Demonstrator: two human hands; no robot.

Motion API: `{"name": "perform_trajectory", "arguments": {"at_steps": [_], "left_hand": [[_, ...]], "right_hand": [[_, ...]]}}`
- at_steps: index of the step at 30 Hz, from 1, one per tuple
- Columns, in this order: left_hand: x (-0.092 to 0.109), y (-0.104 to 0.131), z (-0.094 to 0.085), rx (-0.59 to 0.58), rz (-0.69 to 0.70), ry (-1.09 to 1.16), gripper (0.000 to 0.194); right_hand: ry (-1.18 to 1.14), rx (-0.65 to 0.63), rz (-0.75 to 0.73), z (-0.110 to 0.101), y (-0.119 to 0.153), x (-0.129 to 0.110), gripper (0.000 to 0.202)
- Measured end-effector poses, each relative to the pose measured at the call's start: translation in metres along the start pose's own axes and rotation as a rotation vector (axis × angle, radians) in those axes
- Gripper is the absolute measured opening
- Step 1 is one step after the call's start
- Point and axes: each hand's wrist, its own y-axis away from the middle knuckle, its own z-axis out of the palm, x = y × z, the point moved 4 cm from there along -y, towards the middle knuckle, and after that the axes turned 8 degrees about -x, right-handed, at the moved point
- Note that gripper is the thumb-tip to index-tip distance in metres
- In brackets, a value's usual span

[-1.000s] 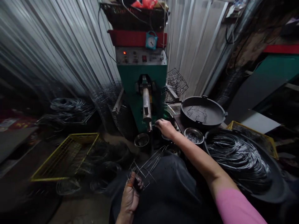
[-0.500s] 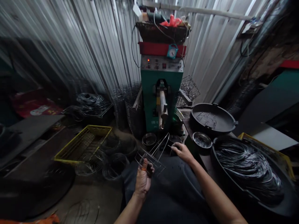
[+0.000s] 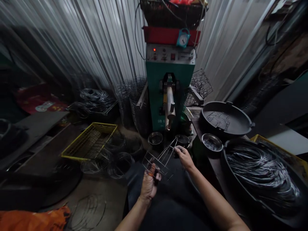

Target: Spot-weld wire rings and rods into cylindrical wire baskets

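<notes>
My left hand [image 3: 150, 181], with an orange band round its thumb, is closed on a wire frame [image 3: 161, 160] of thin metal rods. The frame's narrow looped end points up and right, below the electrode arm of a green spot-welding machine [image 3: 157, 83]. Beside that end, my right hand [image 3: 184, 158] is closed in a pinch. Its fingertips are against the frame's side, and the short wire between them is barely visible now. A small bowl [image 3: 183, 140] stands just behind the looped end, and another bowl [image 3: 155, 138] is to its left.
At right are a dish of small wire pieces [image 3: 212, 142], a black pan [image 3: 226, 117] and a large pan rim [image 3: 226, 160] around many wire rings. Left lie a yellow basket [image 3: 90, 128] and wire coils [image 3: 120, 165]. An orange cloth [image 3: 36, 219] lies at lower left.
My right hand has moved in from a small gap with a short wire and now meets the frame's side. The frame has shifted slightly right; the camera view has tilted down.
</notes>
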Motion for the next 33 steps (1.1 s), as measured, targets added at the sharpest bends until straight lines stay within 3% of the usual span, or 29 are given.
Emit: {"name": "perform_trajectory", "arguments": {"at_steps": [17,33], "left_hand": [[0.013,-0.041,0.006,0.033,-0.056,-0.017,0.033],[0.022,-0.072,0.027,0.003,-0.044,0.003,0.037]], "right_hand": [[-0.294,-0.011,0.009,-0.001,-0.045,0.001,0.028],[-0.423,0.042,-0.008,-0.006,-0.081,-0.002,0.024]]}}
